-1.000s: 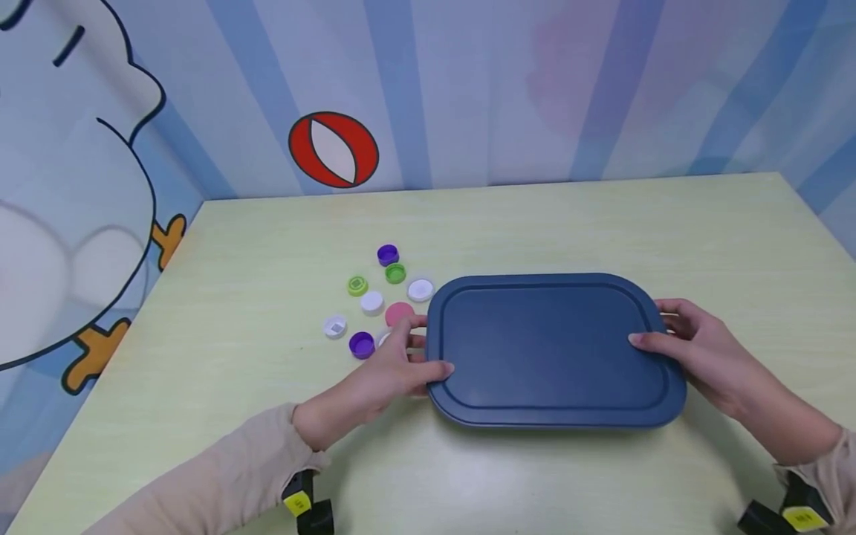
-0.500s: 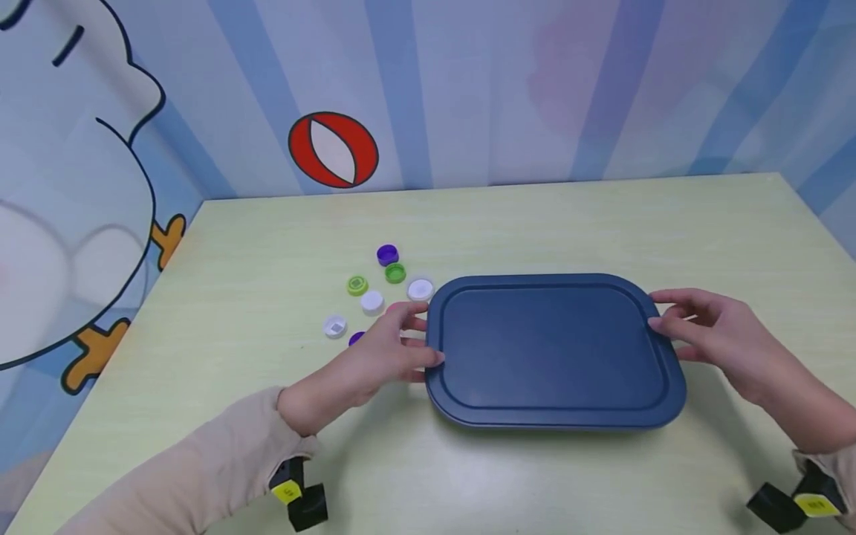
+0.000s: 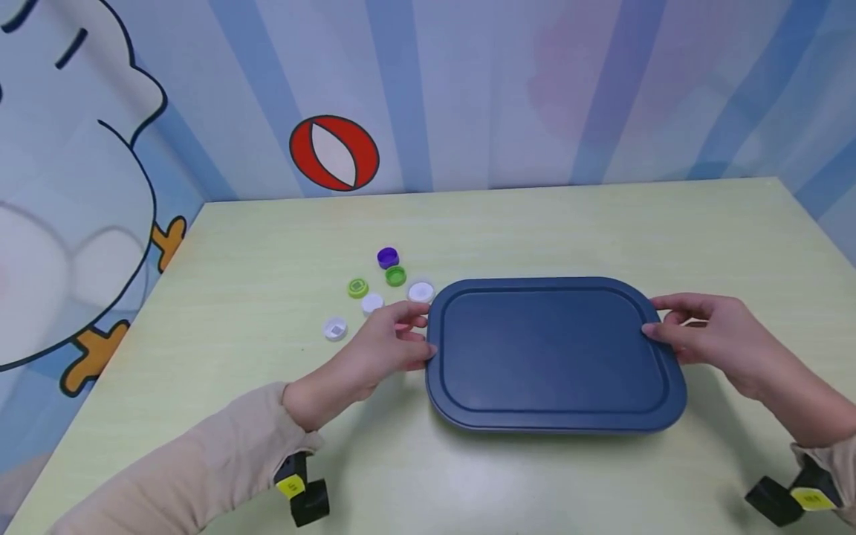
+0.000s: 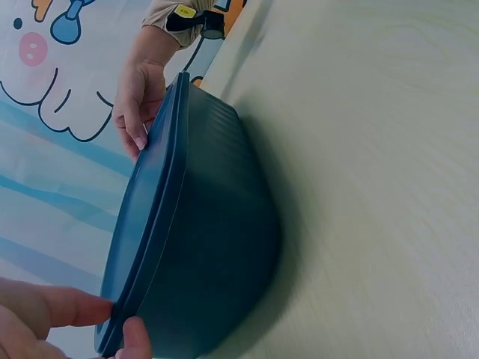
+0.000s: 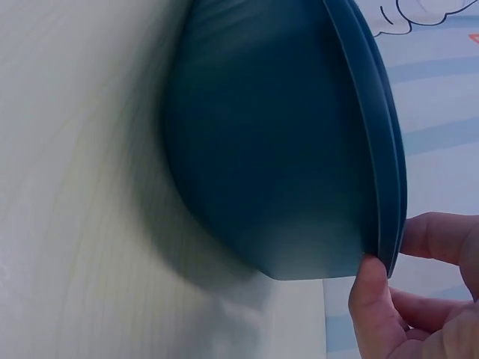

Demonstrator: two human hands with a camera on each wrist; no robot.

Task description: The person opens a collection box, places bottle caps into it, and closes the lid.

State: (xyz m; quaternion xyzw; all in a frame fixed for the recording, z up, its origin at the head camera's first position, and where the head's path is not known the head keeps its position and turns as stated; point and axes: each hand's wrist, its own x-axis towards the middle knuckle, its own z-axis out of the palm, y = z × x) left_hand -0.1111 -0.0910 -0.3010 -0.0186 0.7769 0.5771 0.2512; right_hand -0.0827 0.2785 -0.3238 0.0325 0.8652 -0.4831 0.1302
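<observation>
A dark blue plastic box stands on the table with a flat, round-cornered lid on top. My left hand is at the lid's left end. In the left wrist view, its thumb and a finger pinch the lid's rim. At the opposite end, my right hand pinches the rim near the far right corner, its thumb on the upper edge. The right wrist view shows a fingertip tucked under that rim. The inside of the box is hidden by the lid.
Left of the box lie several small round caps: a purple one, two green ones and white ones. My left hand partly covers a pink cap. A patterned wall rises behind the table.
Both hands have slid a little toward the far side along the lid's ends, thumbs drawn outward to the edge. My left hand now covers the nearer purple cap. The box has stayed put.
</observation>
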